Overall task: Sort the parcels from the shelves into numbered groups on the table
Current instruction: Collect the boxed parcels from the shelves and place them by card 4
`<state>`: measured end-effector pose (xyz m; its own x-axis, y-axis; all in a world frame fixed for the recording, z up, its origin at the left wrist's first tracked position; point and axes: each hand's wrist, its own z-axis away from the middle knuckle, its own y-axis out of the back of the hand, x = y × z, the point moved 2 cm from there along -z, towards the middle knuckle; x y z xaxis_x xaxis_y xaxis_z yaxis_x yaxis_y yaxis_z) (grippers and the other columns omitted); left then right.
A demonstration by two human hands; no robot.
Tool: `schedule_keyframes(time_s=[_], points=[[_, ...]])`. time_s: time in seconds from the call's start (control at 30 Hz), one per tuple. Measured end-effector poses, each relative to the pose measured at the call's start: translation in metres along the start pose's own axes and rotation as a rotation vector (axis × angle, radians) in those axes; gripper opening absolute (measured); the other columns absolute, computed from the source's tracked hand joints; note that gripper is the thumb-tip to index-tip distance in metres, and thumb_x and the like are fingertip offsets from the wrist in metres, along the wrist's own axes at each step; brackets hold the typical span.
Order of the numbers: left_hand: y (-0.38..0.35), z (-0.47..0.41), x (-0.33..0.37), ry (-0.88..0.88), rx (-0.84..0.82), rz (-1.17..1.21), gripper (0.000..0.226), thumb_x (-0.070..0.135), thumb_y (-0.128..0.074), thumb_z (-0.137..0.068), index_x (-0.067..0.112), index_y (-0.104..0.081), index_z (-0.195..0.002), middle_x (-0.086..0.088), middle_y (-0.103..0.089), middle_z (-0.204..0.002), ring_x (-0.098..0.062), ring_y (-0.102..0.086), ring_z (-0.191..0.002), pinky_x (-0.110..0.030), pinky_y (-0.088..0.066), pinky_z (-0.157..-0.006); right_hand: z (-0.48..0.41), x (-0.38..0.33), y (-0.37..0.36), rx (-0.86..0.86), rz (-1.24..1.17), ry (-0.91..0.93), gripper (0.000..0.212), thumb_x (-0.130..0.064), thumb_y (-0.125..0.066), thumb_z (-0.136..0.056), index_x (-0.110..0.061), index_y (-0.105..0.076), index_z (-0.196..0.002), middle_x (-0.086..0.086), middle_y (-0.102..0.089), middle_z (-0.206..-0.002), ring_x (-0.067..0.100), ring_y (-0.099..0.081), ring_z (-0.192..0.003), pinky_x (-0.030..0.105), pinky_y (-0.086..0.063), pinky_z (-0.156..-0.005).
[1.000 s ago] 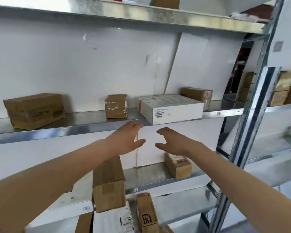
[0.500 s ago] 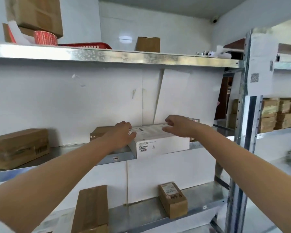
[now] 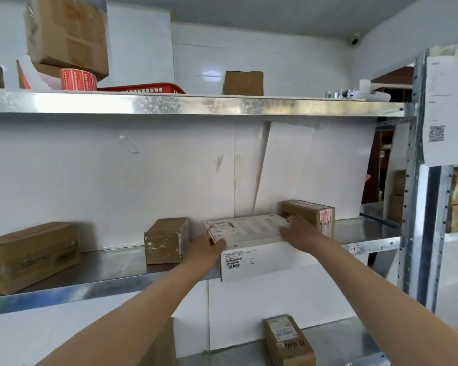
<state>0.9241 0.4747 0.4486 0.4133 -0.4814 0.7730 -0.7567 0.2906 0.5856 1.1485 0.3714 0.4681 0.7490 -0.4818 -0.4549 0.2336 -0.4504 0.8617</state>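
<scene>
1. The white box sits on the middle shelf with its front face past the shelf's edge. The left hand grips its left front corner. The right hand lies on the top at the right end, and I cannot tell whether its fingers hook over the far edge. If they only press flat, the right end may sag or slip as the box comes off.
2. The taped box stands just beside the left hand, so a sideways swing could knock it toward the edge.
3. The rear box sits close behind the right hand, and the fingers might snag it and drag it forward.
4. The reach is high with both arms stretched out, so the weight probably arrives suddenly once the shelf stops carrying it. The box could tip forward and fall.
5. A fall would likely land near the lower box on the shelf below.
</scene>
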Motion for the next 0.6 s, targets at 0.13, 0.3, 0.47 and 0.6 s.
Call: schedule_keyframes(time_s=[0.13,0.3,0.47,0.6], points=[[-0.009,-0.004,-0.016,0.161,-0.033,0.259,0.032,0.037,-0.054,-0.092,0.010,-0.069,-0.099,-0.001,-0.069,-0.081,-0.015,-0.057,-0.074,-0.025,-0.044,-0.072,-0.012,0.006,0.001,-0.064,-0.001,-0.075,0.055,-0.045,-0.044,-0.097,-0.002,-0.048,-0.131,0.011,-0.055,-0.130,0.028,-0.055,-0.114,0.028,-0.040,-0.080],[-0.016,-0.009,-0.025,0.306,-0.069,0.455,0.042,0.044,-0.060,-0.083,0.005,-0.069,-0.096,-0.012,-0.070,-0.092,-0.020,-0.056,-0.081,-0.029,-0.046,-0.081,-0.029,0.025,0.007,-0.127,-0.118,-0.163,0.057,-0.049,-0.045,-0.096,-0.003,-0.052,-0.128,0.013,-0.057,-0.129,0.029,-0.056,-0.109,0.028,-0.039,-0.081],[-0.025,-0.009,-0.030,0.327,-0.039,0.553,0.036,0.046,-0.065,-0.076,0.014,-0.071,-0.093,-0.011,-0.074,-0.102,-0.021,-0.066,-0.088,-0.039,-0.050,-0.097,-0.028,0.042,-0.003,-0.112,-0.370,-0.245,0.065,-0.058,-0.056,-0.086,-0.004,-0.059,-0.123,0.008,-0.062,-0.111,0.025,-0.058,-0.093,0.030,-0.042,-0.079],[-0.029,-0.007,-0.023,0.314,-0.071,0.603,0.023,0.034,-0.059,-0.090,0.017,-0.068,-0.102,-0.007,-0.074,-0.103,-0.021,-0.069,-0.089,-0.035,-0.055,-0.085,-0.005,0.043,-0.009,-0.104,-0.572,-0.275,0.050,-0.054,-0.060,-0.086,-0.009,-0.063,-0.107,0.007,-0.064,-0.101,0.020,-0.060,-0.078,0.026,-0.043,-0.060]])
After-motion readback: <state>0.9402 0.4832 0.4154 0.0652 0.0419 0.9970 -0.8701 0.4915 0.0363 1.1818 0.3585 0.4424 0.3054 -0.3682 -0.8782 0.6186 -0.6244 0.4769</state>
